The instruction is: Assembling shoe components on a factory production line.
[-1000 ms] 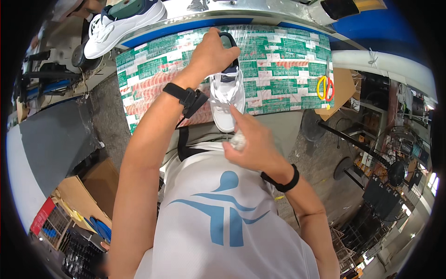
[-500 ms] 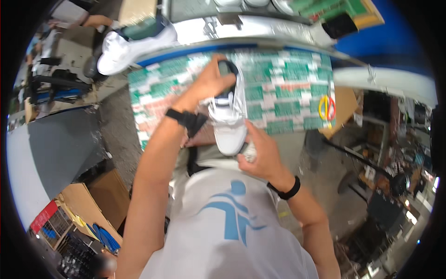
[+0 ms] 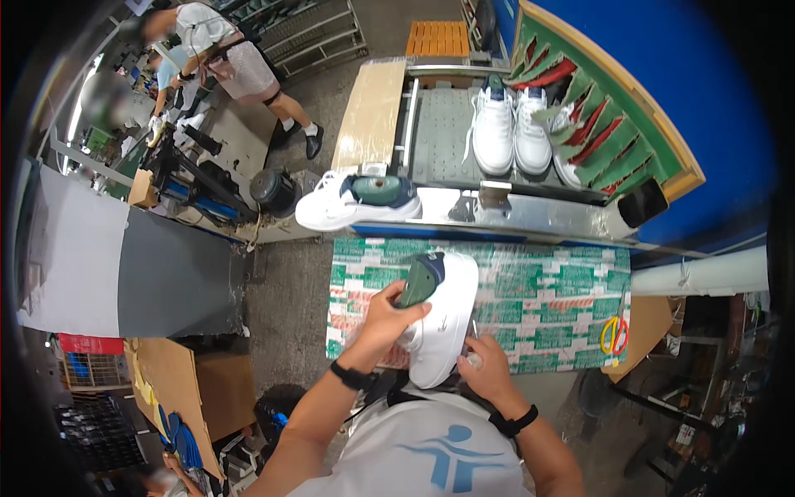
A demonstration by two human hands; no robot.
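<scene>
A white sneaker (image 3: 448, 327) with a dark blue collar is tilted over above the table, its side turned up and its toe toward me. Inside its opening sits a green shoe last (image 3: 421, 280). My left hand (image 3: 383, 321) is closed around the last and the collar, thumb lying across. Close to the sole edge by the toe, my right hand (image 3: 490, 370) is closed on a thin tool with a pale handle (image 3: 474, 359); its exact kind is unclear. The tool's slim tip points away from me along the sole.
Green-and-white printed sheeting (image 3: 546, 290) covers the table, with yellow-and-red scissors (image 3: 614, 335) at its right. Beyond the metal rail stand white sneakers (image 3: 493, 137) beside a green slotted rack (image 3: 604, 141). Another sneaker (image 3: 356, 200) lies on the rail's left. A co-worker (image 3: 219, 50) stands far left.
The sneaker has rolled from top-up to side-up, with my left hand still at its collar. My right hand stays near the toe. The view has shifted to show more of the far side.
</scene>
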